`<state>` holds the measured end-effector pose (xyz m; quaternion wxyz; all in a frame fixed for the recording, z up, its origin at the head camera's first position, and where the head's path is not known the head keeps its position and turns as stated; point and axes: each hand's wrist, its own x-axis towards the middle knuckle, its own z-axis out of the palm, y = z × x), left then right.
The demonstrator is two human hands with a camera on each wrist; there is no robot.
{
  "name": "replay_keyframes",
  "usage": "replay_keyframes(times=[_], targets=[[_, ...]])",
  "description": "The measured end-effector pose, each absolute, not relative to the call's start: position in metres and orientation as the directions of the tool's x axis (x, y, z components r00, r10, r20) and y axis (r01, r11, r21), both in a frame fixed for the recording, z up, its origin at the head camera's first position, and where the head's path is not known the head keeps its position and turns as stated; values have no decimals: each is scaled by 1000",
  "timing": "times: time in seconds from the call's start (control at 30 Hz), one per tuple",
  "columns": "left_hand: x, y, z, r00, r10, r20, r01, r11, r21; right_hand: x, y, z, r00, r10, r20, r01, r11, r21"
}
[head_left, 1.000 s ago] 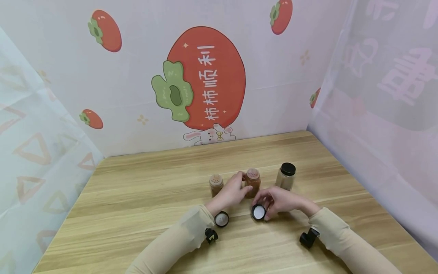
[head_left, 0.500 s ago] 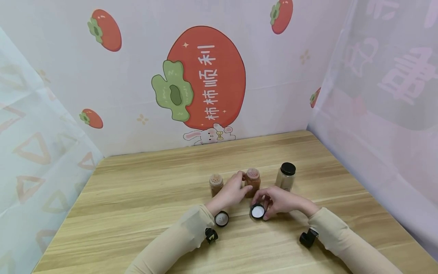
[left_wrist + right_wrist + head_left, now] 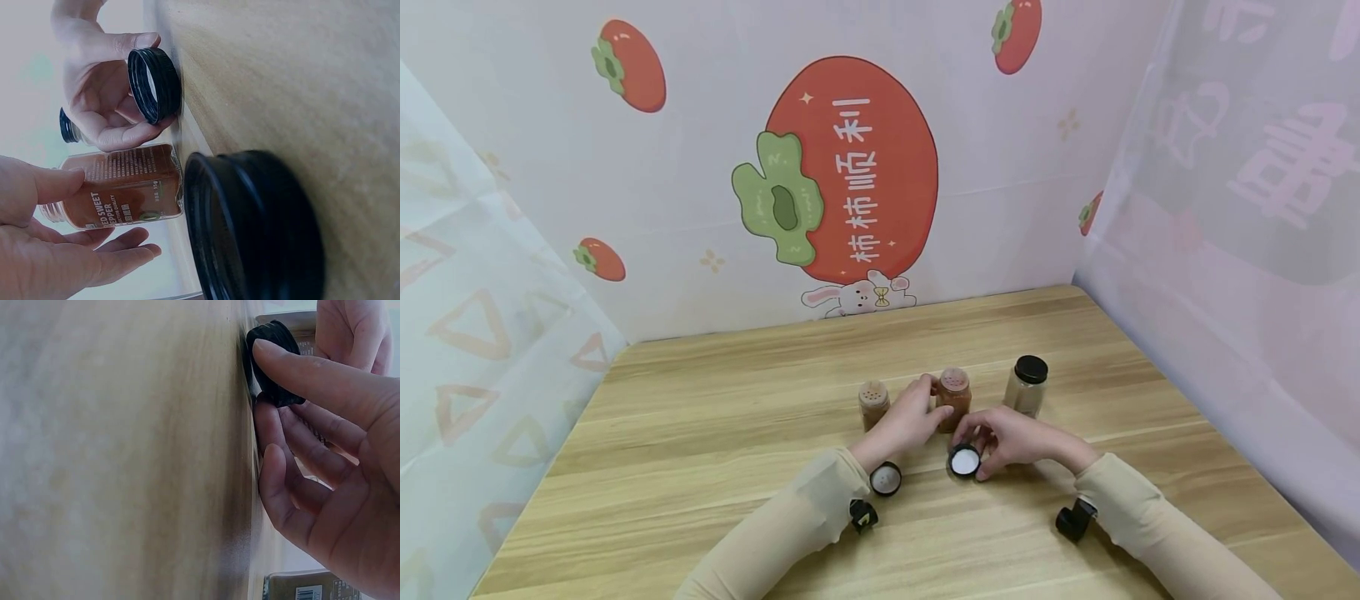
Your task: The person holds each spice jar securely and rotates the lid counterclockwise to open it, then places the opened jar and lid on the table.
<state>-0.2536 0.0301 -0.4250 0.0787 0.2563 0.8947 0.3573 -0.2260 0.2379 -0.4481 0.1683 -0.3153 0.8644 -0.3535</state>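
My left hand (image 3: 908, 427) holds a glass spice jar (image 3: 954, 408) of red-brown powder upright on the table, thumb on one side and fingers on the other. Its label (image 3: 112, 194) reads sweet pepper in the left wrist view, and its perforated shaker top is uncovered. Just in front of the jar, my right hand (image 3: 1018, 437) pinches a black screw lid (image 3: 965, 461) by its rim, thumb against one side. The lid lies low at the tabletop, its white inside facing up in the head view. In the right wrist view the thumb (image 3: 272, 353) covers part of the lid.
A second uncovered shaker jar (image 3: 872, 400) stands left, partly behind my left forearm. Another black lid (image 3: 886, 479) lies inside-up beside that wrist. To the right stands a jar (image 3: 1026, 390) with its black lid on. Printed cloth (image 3: 985, 233) rises behind the wooden table (image 3: 737, 392).
My right hand's fingers have shifted the lid slightly left and a touch toward the jar. My left hand has stayed in place on the jar.
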Motion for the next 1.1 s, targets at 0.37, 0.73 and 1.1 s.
replay_keyframes(times=[0.37,0.73,1.1], targets=[[-254,30,-426,-857,513,41,399,612,683,-227,239,-448,-744,-666,-53,-443,551,-707],[-254,30,-426,-858,512,45,400,610,684,-226,238,-447,-740,-671,-48,-435,531,-727],[-253,30,-425,-859,509,49,399,608,687,-226,239,-446,-740,-672,-44,-437,529,-728]])
